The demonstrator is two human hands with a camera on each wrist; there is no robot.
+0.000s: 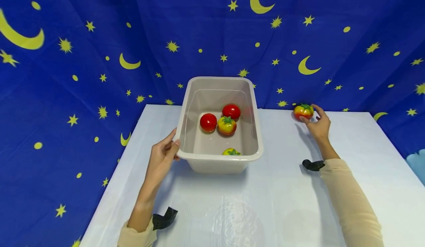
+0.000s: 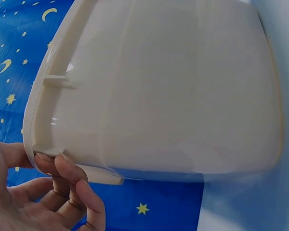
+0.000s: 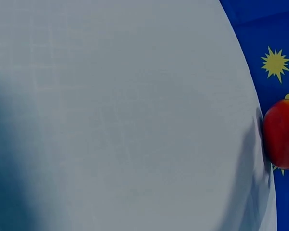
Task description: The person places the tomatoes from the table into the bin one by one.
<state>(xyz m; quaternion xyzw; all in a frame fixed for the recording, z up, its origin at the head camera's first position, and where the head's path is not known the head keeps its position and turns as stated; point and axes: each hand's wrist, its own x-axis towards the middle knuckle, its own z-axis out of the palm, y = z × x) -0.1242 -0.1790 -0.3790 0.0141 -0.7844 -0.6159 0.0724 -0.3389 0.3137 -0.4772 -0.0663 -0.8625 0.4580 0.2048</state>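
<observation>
A beige plastic bin (image 1: 219,164) stands on the white table with several toy tomatoes inside, among them a plain red one (image 1: 208,123) and a yellow-red one with green leaves (image 1: 227,126). My left hand (image 1: 162,154) grips the bin's rim at its near left corner; the left wrist view shows the fingers (image 2: 70,168) curled under the lip. At the table's far right edge, my right hand (image 1: 318,125) holds another yellow-red tomato (image 1: 303,112) between thumb and fingers. In the right wrist view that tomato (image 3: 283,134) is cut by the frame's edge, and most of the hand is out of frame.
A blue curtain (image 1: 212,29) with yellow moons and stars hangs right behind the table's far edge and along the left side. The white table (image 1: 282,195) extends in front of the bin and to its right. Black straps hang at both wrists.
</observation>
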